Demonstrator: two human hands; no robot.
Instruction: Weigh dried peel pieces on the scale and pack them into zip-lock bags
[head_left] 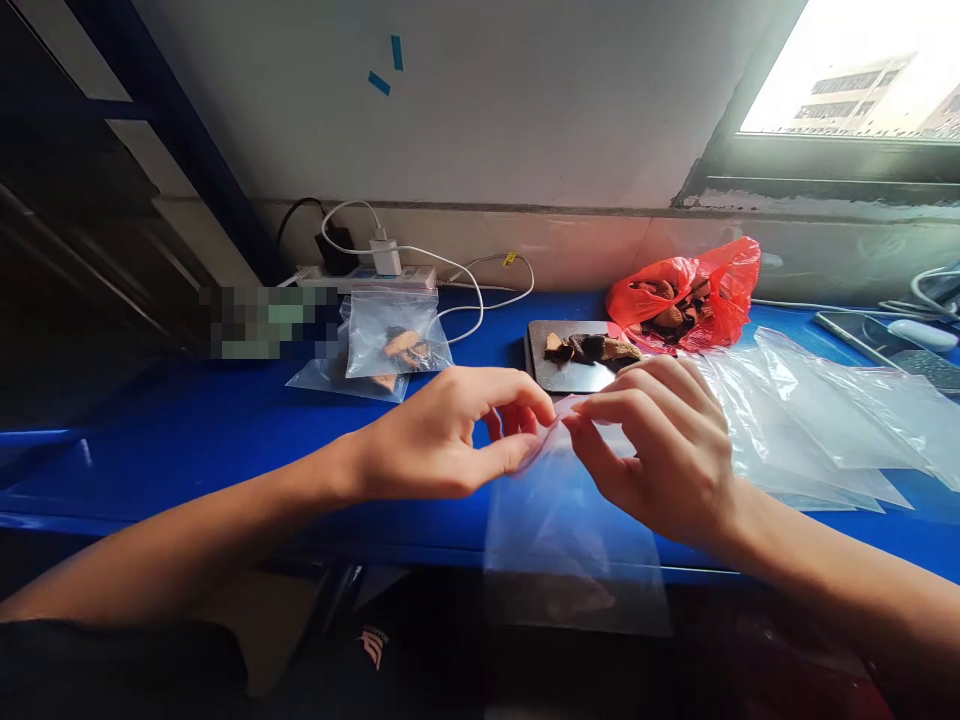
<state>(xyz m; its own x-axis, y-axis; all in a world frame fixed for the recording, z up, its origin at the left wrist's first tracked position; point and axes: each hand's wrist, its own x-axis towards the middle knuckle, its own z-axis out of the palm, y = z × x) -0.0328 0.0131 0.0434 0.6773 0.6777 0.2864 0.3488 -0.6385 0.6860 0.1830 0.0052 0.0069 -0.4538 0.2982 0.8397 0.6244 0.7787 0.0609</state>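
Between my two hands hangs a clear zip bag, its top edge pinched from both sides. My left hand grips the rim with thumb and fingers. Close beside it, my right hand pinches the same rim. The bag's lower part hangs over the table's front edge; whether anything is inside I cannot tell. Just behind my hands is a flat scale with a steel top. Brown, bark-like dried pieces lie on it, partly hidden by my right hand.
Behind the scale sits an open red plastic bag of similar pieces. Several clear zip bags are spread at right, near a phone. Filled zip bags lie at left, before a power strip with cables. The table is blue.
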